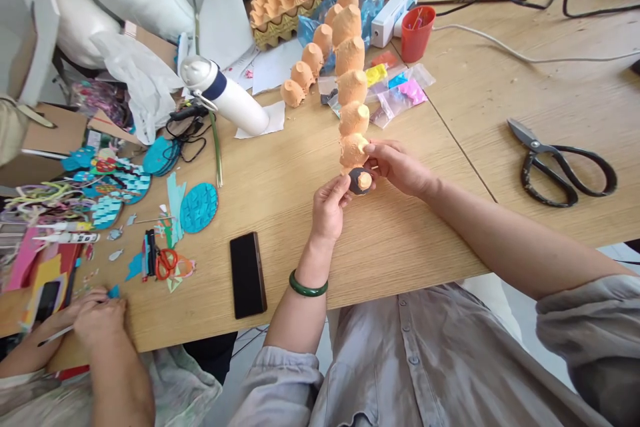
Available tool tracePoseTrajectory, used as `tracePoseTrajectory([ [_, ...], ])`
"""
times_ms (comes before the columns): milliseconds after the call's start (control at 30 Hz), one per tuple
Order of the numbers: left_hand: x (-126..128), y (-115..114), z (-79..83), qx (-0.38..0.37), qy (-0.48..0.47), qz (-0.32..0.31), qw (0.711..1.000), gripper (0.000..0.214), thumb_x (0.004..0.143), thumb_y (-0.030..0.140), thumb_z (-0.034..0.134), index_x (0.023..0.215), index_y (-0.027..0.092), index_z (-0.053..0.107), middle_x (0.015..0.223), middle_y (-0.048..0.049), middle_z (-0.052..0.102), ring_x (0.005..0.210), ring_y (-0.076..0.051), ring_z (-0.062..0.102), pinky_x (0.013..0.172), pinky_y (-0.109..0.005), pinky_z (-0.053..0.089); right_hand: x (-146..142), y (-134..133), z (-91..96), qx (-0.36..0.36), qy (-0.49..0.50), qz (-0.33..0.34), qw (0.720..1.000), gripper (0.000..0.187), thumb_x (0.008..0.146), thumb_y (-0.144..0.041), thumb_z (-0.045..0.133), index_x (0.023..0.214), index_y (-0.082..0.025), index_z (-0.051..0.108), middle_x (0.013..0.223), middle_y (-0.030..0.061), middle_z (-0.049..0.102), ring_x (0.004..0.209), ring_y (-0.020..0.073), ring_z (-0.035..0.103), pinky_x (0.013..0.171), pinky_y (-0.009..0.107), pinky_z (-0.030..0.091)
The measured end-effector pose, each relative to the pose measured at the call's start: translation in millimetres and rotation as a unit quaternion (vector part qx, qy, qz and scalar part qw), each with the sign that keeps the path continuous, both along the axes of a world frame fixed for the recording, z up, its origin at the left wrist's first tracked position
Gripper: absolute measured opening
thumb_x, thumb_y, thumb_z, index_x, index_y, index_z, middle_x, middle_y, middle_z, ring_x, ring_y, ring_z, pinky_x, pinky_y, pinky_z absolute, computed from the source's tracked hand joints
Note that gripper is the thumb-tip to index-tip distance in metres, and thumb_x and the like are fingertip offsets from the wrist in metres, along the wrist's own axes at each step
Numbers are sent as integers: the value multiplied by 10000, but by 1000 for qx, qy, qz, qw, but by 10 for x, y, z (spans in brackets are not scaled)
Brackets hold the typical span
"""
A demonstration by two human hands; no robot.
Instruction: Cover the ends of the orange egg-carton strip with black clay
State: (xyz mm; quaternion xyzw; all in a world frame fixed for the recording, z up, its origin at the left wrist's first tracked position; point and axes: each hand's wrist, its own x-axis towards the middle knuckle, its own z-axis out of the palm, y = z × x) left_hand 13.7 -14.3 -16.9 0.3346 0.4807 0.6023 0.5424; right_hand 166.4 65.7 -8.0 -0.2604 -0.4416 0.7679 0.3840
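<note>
A long strip of orange egg-carton cups stretches away from me above the table. At its near end is a dark round piece with a pale orange lump in its middle. My left hand, wearing a green bangle, has thumb and fingers closed at the left edge of this dark piece. My right hand grips the nearest cup from the right, its lower fingers close to the dark piece. A second, shorter row of orange cups lies on the table to the left of the strip.
Black-handled scissors lie at right. A red cup, power strip and small colored packets sit farther back. A white bottle and phone are at left. Another person's hands work at lower left.
</note>
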Motion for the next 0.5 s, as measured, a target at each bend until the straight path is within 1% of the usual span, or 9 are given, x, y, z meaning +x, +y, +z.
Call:
tracePoseTrajectory([
  [100, 11, 14, -3, -21, -21, -1, 1000, 583, 714, 683, 850, 609, 180, 576, 603, 34, 486, 545, -66, 361, 486, -245, 250, 12, -6, 6, 29, -7, 3, 1000, 422, 781, -541, 830, 846, -165, 649, 691, 6, 612, 558, 111, 515, 476, 224, 511],
  [133, 10, 15, -5, -29, -14, -8, 999, 578, 693, 683, 864, 621, 181, 588, 610, 34, 500, 542, -65, 355, 481, -247, 240, 15, -13, 13, 39, -12, 2, 999, 434, 780, -552, 833, 844, -165, 647, 690, 0, 605, 564, 107, 514, 491, 222, 514],
  [200, -2, 12, -8, -35, 11, -20, 999, 544, 654, 622, 917, 628, 179, 603, 616, 38, 520, 543, -57, 347, 484, -242, 235, 21, -26, 28, 55, -25, -3, 998, 459, 774, -572, 838, 848, -159, 652, 685, -11, 586, 575, 101, 511, 514, 219, 519],
  [267, -21, 6, -5, -28, 25, -24, 999, 519, 658, 568, 938, 613, 176, 601, 610, 42, 524, 549, -51, 344, 498, -234, 252, 26, -36, 42, 62, -32, -5, 998, 474, 774, -588, 833, 860, -157, 655, 699, -10, 589, 590, 104, 523, 523, 222, 517],
  [333, -36, 1, 6, -24, 19, -29, 999, 526, 678, 573, 926, 597, 175, 592, 601, 42, 515, 556, -53, 355, 509, -228, 272, 31, -42, 56, 69, -35, -5, 997, 478, 790, -603, 816, 864, -162, 648, 715, -5, 601, 598, 108, 534, 529, 227, 514],
  [400, -39, -2, 23, -34, 3, -37, 999, 534, 658, 585, 934, 603, 177, 594, 607, 38, 519, 561, -58, 373, 503, -228, 275, 35, -51, 70, 88, -34, -5, 996, 482, 806, -615, 805, 867, -168, 636, 725, -5, 609, 598, 106, 538, 535, 229, 508],
  [500, -22, -9, 39, -44, -17, -39, 998, 551, 675, 669, 887, 652, 183, 627, 643, 16, 556, 568, -72, 407, 487, -242, 269, 31, -80, 87, 128, -33, -4, 991, 514, 810, -648, 804, 887, -170, 630, 746, -6, 615, 609, 105, 550, 537, 226, 504],
])
